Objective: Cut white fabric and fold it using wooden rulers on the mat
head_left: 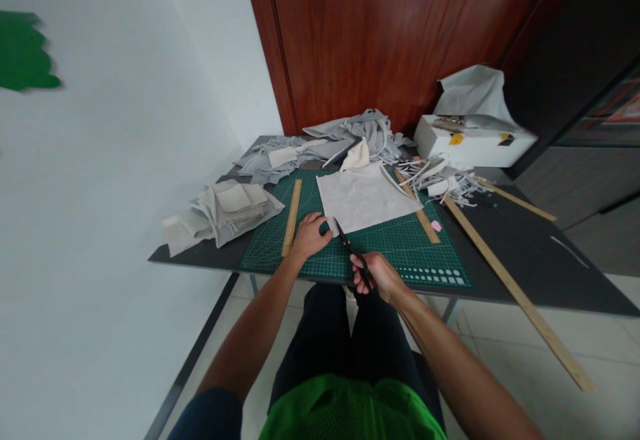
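Observation:
A light grey-white cloth [367,199] lies flat on the green cutting mat [320,263]. My left hand [311,235] pinches the cloth's near left corner between thumb and finger. Black scissors [346,243] are in my right hand [371,273], its fingers wrapped round the handles below the cloth's near edge. The blades point forward and left, their tips at the cloth close to my left fingertips. Whether the blades are parted is too small to tell.
Folded cloths [235,207] lie left of the mat, and a grey fabric heap [350,130] behind it. Wooden rulers [291,219] flank the cloth. To the right are cut strips [445,177], a white box [463,147] and a long wooden ruler [520,297] overhanging the table's front edge.

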